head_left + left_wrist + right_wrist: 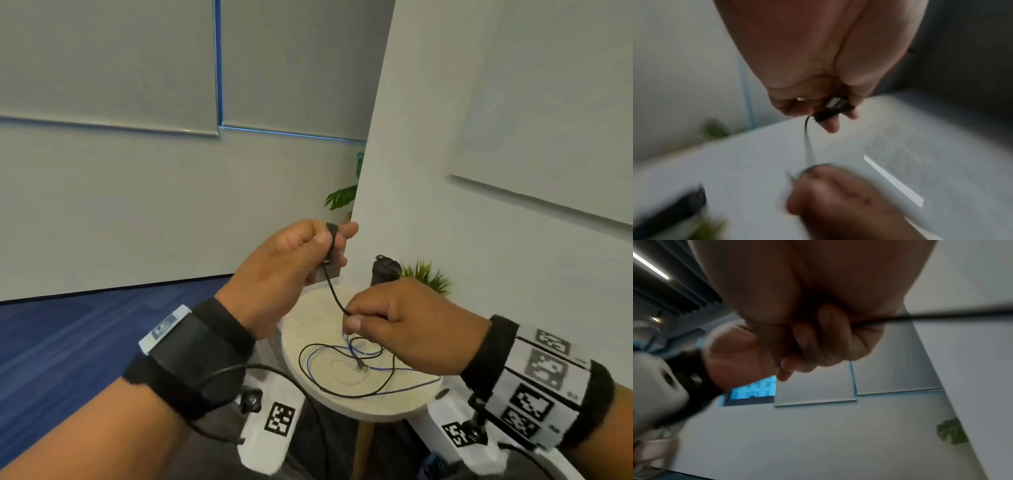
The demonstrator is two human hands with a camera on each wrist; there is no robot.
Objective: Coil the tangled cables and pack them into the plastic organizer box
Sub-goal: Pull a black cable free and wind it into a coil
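My left hand point(330, 241) is raised above the round light table point(308, 318) and grips a small coil of black cable point(331, 236) with a metal USB plug point(833, 102). From the coil the black cable point(334, 291) runs down to my right hand point(352, 317), which pinches it just above the table. The rest of the cable lies in loose loops point(342, 394), tangled with a blue cable point(404, 369) and a thin white cable point(337, 363). In the right wrist view the cable point(941, 317) leaves my curled fingers point(818, 340). No organizer box is in view.
A black cylinder point(385, 270) and a small green plant point(424, 275) stand at the table's far edge. A white partition point(445, 137) rises just behind the table. Blue carpet point(68, 342) lies to the left, and a leafy plant point(342, 197) shows behind the partition.
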